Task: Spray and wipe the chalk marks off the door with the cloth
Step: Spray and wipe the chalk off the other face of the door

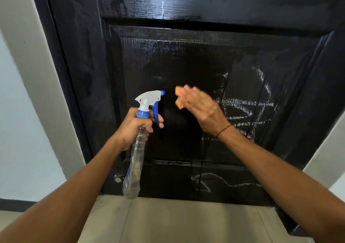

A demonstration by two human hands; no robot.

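Observation:
A black panelled door (186, 60) fills the view, its surface glossy and wet in streaks. White chalk marks (248, 108) cover the right half of the lower panel, and another chalk scribble (220, 182) runs along the bottom rail. My left hand (134, 127) grips the neck of a clear spray bottle (135, 160) with a white and blue trigger head, nozzle pointing at the door. My right hand (201, 108) presses an orange cloth (179, 97) flat against the panel, just left of the chalk; most of the cloth is hidden under the palm.
A white wall (22, 93) flanks the door on the left, and a pale wall strip (328, 157) on the right. A beige tiled floor (177, 222) lies below. A small round fitting (118, 177) sits low on the door's left side.

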